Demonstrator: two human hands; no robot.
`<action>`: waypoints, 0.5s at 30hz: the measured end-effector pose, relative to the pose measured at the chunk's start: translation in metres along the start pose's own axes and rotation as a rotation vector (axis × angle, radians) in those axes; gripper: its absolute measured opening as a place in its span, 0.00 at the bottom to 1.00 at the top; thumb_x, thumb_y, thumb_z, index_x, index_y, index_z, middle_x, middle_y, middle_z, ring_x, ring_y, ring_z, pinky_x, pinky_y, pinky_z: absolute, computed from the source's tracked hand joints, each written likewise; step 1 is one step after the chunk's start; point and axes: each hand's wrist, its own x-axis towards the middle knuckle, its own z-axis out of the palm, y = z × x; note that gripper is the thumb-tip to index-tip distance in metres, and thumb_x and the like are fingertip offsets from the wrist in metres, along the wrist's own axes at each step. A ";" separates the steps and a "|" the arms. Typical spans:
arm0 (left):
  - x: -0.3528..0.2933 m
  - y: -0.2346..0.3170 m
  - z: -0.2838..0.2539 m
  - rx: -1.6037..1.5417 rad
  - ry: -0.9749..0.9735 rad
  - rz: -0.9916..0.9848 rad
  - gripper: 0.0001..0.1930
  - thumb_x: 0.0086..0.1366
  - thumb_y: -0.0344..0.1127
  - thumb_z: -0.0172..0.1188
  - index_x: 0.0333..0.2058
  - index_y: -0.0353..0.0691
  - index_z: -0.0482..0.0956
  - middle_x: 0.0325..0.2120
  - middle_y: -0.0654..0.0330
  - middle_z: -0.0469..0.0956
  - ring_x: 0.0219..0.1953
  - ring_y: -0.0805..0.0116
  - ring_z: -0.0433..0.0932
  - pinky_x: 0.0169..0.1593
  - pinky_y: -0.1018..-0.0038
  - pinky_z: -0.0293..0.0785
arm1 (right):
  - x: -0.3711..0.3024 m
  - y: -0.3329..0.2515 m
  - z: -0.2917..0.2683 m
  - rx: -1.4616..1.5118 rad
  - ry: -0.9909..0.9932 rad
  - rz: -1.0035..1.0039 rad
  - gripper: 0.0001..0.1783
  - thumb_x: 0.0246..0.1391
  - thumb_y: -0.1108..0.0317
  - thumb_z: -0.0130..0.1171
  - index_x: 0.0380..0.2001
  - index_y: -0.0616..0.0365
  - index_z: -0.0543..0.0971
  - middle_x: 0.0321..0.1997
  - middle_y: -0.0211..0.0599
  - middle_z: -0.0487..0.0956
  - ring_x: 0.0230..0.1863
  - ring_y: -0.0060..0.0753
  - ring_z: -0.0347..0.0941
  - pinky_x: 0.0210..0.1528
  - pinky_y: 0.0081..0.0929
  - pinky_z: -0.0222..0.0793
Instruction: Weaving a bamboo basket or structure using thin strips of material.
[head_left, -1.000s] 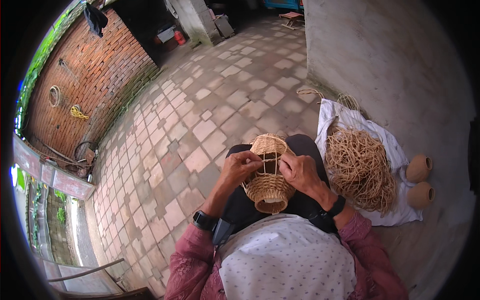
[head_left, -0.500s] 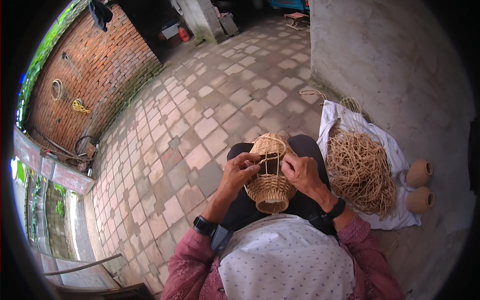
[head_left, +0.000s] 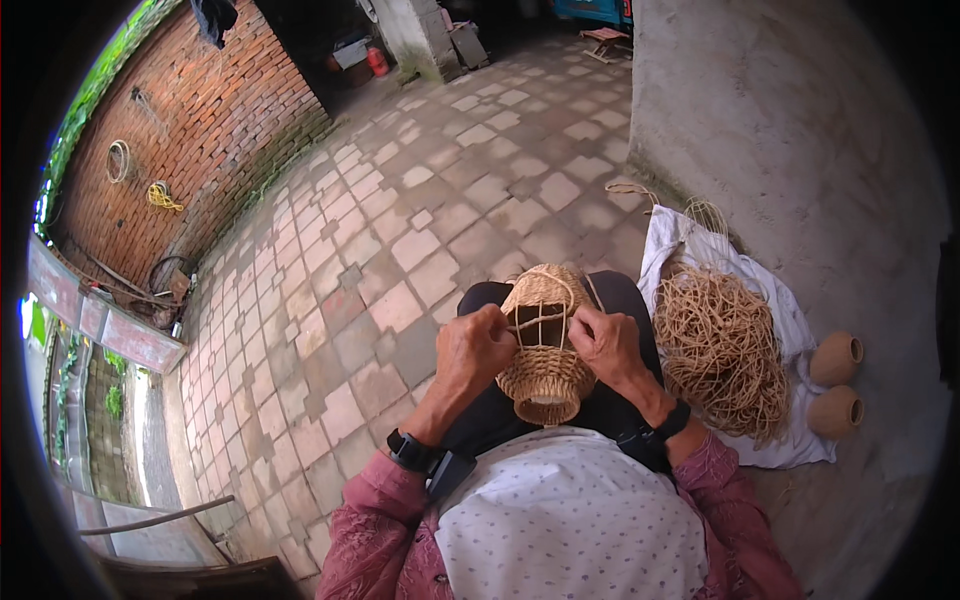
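Observation:
A woven straw-coloured basket [head_left: 545,374] lies across my lap, its round mouth toward me. Bare upright ribs span a gap in its middle, between the woven near and far parts. A twisted cord [head_left: 524,322] crosses these ribs. At the gap's left edge, my left hand [head_left: 474,347] is closed on the cord's end. My right hand [head_left: 608,344] pinches at the right edge, its fingertips by the outermost rib and the cord. A loose cord length loops over the far woven part. What lies under the curled fingers is hidden.
A tangled heap of brown cord [head_left: 722,345] rests on a white sack [head_left: 775,270] to my right. Two small round tan pots [head_left: 835,412] lie beside it. A plastered wall [head_left: 770,120] rises at right, a brick wall [head_left: 200,120] at far left. Paving tiles [head_left: 400,300] cover the floor.
My left hand has turned from an open-fingered pinch into a closed grip, knuckles up. The cord now runs straighter across the ribs. The view has shifted slightly.

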 end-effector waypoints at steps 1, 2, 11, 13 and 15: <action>0.002 -0.004 0.004 0.017 0.116 0.001 0.08 0.51 0.29 0.57 0.32 0.39 0.75 0.20 0.53 0.77 0.24 0.59 0.79 0.29 0.66 0.72 | 0.000 0.000 0.000 -0.009 0.004 -0.002 0.11 0.51 0.65 0.58 0.19 0.55 0.74 0.15 0.47 0.73 0.20 0.54 0.73 0.21 0.42 0.67; 0.002 -0.010 0.007 0.015 0.116 0.001 0.08 0.51 0.29 0.57 0.32 0.39 0.75 0.20 0.53 0.77 0.24 0.59 0.79 0.29 0.66 0.72 | 0.000 0.000 0.000 -0.018 0.008 -0.004 0.11 0.51 0.64 0.58 0.19 0.55 0.74 0.14 0.47 0.73 0.21 0.55 0.73 0.21 0.42 0.67; -0.078 -0.264 -0.081 -0.461 0.527 -0.894 0.14 0.60 0.44 0.56 0.34 0.38 0.74 0.20 0.58 0.74 0.19 0.73 0.71 0.19 0.76 0.66 | -0.008 0.023 -0.006 0.132 0.049 0.111 0.10 0.54 0.67 0.57 0.21 0.58 0.73 0.17 0.50 0.72 0.23 0.57 0.73 0.22 0.41 0.66; -0.093 -0.259 -0.102 -0.422 0.532 -1.012 0.18 0.60 0.48 0.59 0.35 0.37 0.76 0.21 0.56 0.76 0.20 0.71 0.73 0.19 0.76 0.68 | -0.010 0.029 -0.007 0.161 0.008 0.167 0.09 0.56 0.69 0.54 0.24 0.61 0.72 0.19 0.52 0.72 0.22 0.58 0.72 0.22 0.38 0.66; -0.097 -0.228 -0.114 -0.310 0.185 -1.133 0.24 0.59 0.54 0.61 0.38 0.36 0.79 0.25 0.54 0.79 0.24 0.69 0.76 0.24 0.76 0.71 | -0.016 0.037 -0.006 0.170 0.020 0.164 0.09 0.56 0.69 0.54 0.25 0.61 0.73 0.18 0.50 0.72 0.20 0.53 0.72 0.22 0.37 0.66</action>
